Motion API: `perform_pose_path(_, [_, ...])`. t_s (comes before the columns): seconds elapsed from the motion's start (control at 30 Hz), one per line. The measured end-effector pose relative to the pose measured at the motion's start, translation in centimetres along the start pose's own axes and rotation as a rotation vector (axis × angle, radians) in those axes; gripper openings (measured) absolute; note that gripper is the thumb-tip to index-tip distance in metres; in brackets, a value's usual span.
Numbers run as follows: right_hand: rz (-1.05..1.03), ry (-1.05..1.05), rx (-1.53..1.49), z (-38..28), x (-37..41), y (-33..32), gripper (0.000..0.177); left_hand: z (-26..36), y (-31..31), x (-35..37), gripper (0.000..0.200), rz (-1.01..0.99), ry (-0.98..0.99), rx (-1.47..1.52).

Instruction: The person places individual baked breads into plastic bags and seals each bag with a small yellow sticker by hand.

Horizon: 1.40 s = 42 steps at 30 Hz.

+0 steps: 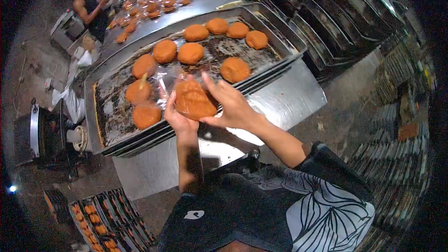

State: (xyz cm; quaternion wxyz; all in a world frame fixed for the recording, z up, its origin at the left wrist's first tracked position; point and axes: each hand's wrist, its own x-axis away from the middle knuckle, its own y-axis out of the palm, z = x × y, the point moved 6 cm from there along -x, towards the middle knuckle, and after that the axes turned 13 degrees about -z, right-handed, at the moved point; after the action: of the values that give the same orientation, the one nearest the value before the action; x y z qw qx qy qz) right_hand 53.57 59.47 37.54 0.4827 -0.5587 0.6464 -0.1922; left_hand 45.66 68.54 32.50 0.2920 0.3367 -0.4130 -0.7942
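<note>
In the head view we see our left hand (179, 119) cupped under the lower left edge of an orange-brown round bun (193, 101), fingers curled tight against it. Our right hand (233, 105) clamps the bun's right side, thumb on top and the other fingers fanned loosely apart above it. The bun is held between both hands, just above the near rim of the tray, and its top looks ridged and matte. A clear crinkled plastic bag (163, 81) wraps around it, the glossy loose end standing up to the left.

Beneath lies a dark, greasy rectangular metal baking tray (95, 107), its floor stained and patchy, stacked on others like it. Smooth domed orange buns (190, 53) sit scattered across it, well apart from one another. The trays rest on a shiny steel table (289, 98). Empty dark trays (336, 23) stack up at the right. At the far end another person (88, 7) stands beside more buns.
</note>
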Motion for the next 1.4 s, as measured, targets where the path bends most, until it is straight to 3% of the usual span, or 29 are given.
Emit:
perform_pose_path(0.07, [0.156,-0.026,-0.168,0.6,2.8,-1.0,0.101,-2.2,1.1,0.9,0.053,0.114,0.011,-0.177])
perform_pose_path(0.13, [0.293,-0.003,-0.124,1.2,3.1,-2.1,0.099,-5.5,3.0,1.5,0.053,-0.137,-0.059,-0.103])
perform_pose_path(0.27, [0.384,0.096,-0.294,2.8,5.1,-2.0,0.096,-7.8,2.5,2.2,0.049,0.026,-0.144,0.096])
perform_pose_path(0.3, [0.445,0.221,-0.430,4.3,6.6,-2.1,0.093,-8.3,1.9,2.7,0.046,0.128,-0.131,-0.033])
perform_pose_path(0.33, [0.396,0.292,-0.439,5.6,7.3,-2.4,0.084,-9.7,1.3,3.1,0.042,0.046,-0.288,-0.157])
perform_pose_path(0.37, [0.343,0.362,-0.444,6.9,8.1,-2.7,0.075,-10.7,0.0,4.7,0.039,0.182,-0.342,-0.319])
perform_pose_path(0.4, [0.244,0.096,-0.266,7.8,7.6,-3.0,0.046,-10.9,1.5,5.5,0.037,0.314,-0.389,-0.482])
perform_pose_path(0.47, [0.250,0.208,-0.389,12.0,5.9,-4.2,0.022,-14.1,-1.6,5.1,0.034,-0.147,-0.424,-0.842])
perform_pose_path(0.53, [0.449,0.221,-0.218,12.4,0.1,-9.1,0.014,-20.3,-4.0,7.8,0.032,-0.372,-0.658,-0.814])
perform_pose_path(0.57, [0.510,0.160,-0.271,12.2,-3.6,-10.5,0.021,-23.6,-6.5,9.2,0.038,-0.388,-0.869,-1.260])
perform_pose_path(0.6, [0.560,0.096,-0.323,11.6,-6.8,-11.6,0.028,-24.9,-6.3,10.0,0.038,-0.427,-0.549,-1.568])
perform_pose_path(0.63, [0.595,-0.071,-0.206,10.1,-8.5,-11.8,0.036,-27.1,-7.6,11.2,0.043,-0.681,-0.343,-1.677])
perform_pose_path(0.67, [0.628,-0.233,-0.093,9.1,-9.0,-11.1,0.045,-27.5,-8.8,11.9,0.035,-0.652,-0.196,-1.705])
perform_pose_path(0.7, [0.340,-0.222,-0.223,9.8,-7.9,-8.9,0.056,-28.5,-10.6,12.1,0.028,-0.615,-0.453,-1.692])
perform_pose_path(0.73, [0.246,-0.283,-0.288,9.6,-4.3,-7.9,0.051,-29.0,-12.5,12.0,0.019,-0.586,-0.586,-1.774])
perform_pose_path(0.8, [-0.060,0.022,-0.457,13.0,5.4,-2.3,0.039,-28.1,-11.6,11.0,0.018,-0.703,-0.448,-1.550])
perform_pose_path(0.83, [-0.296,0.444,-0.680,14.5,12.0,0.7,0.039,-27.0,-12.7,10.8,0.022,-0.630,-0.576,-1.461])
perform_pose_path(0.87, [-0.785,0.711,-0.643,15.4,18.0,4.0,0.039,-26.1,-13.2,10.2,0.027,-0.557,-0.689,-1.370])
perform_pose_path(0.93, [-0.584,0.342,-0.688,17.8,25.4,9.3,0.036,-25.5,-13.4,10.5,0.034,-0.328,-0.831,-1.074])
perform_pose_path(0.97, [-0.498,0.429,-0.716,18.3,25.1,9.4,0.032,-26.4,-13.4,11.1,0.037,-0.393,-0.744,-1.005])
perform_pose_path(1.0, [-0.411,0.520,-0.742,18.5,24.6,9.1,0.029,-25.3,-7.1,10.8,0.035,-0.209,-0.949,-0.912])
perform_pose_path(1.07, [-0.378,0.452,-0.819,17.6,23.1,5.8,0.030,-25.5,-4.6,9.3,0.031,-0.582,-0.705,-1.242])
perform_pose_path(1.13, [-0.506,0.651,-0.411,18.2,24.2,4.9,0.028,-27.8,-12.7,12.3,0.029,-0.491,-0.822,-1.433])
perform_pose_path(1.2, [-0.405,0.685,-0.239,16.9,24.8,4.1,0.023,-28.5,-13.5,13.2,0.027,-0.405,-0.943,-1.597])
perform_pose_path(1.27, [-0.131,0.909,-0.618,16.9,25.8,4.5,0.020,-26.3,-4.9,9.4,0.021,-0.187,-0.603,-1.212])
perform_pose_path(1.3, [-0.170,1.077,-0.935,16.1,24.9,3.9,0.019,-25.5,-3.0,8.2,0.016,-0.331,-0.415,-1.319])
perform_pose_path(1.33, [-0.244,1.033,-1.273,16.8,23.9,4.4,0.022,-24.6,-1.8,6.7,0.011,-0.289,-0.227,-1.340])
perform_pose_path(1.37, [0.111,1.162,-2.230,17.0,21.8,4.4,0.026,-24.1,0.1,6.0,0.010,-0.435,-0.173,-1.305])
perform_pose_path(1.4, [0.291,0.945,-2.165,16.0,17.9,0.3,0.032,-23.2,2.4,5.6,0.009,-0.575,-0.117,-1.267])
